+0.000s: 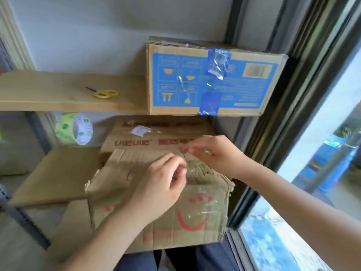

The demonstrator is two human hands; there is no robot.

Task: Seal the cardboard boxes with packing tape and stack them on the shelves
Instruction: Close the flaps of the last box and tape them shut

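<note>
Fingers of the left hand (162,182) curl inward over the top seam of a worn cardboard box (160,208), seemingly pinching a strip of clear tape, though motion blur makes the grip hard to confirm. Just beyond, the right hand (211,151) reaches across the same seam with fingers extended and thumb drawn close, apparently holding the tape's far end; the film itself barely shows. That battered box, printed with a red smile, rests against the person's lap at the edge of the lower shelf (52,173), its top flaps crumpled and frayed.

Behind it sits a second box (156,135) with red lettering, pushed deeper onto the same shelf. To the left stands a roll of packing tape (75,129) with a green-printed core. On the upper shelf (64,90) lie yellow-handled scissors (105,93), and to their right a blue-printed box (211,79) already stacked, its blue tape wrinkled and peeling.

Judged from here, the risk is a poor seal: tape laid over crushed, uneven flaps may fold on itself or lift, and the box overhangs the shelf and could slip
</note>
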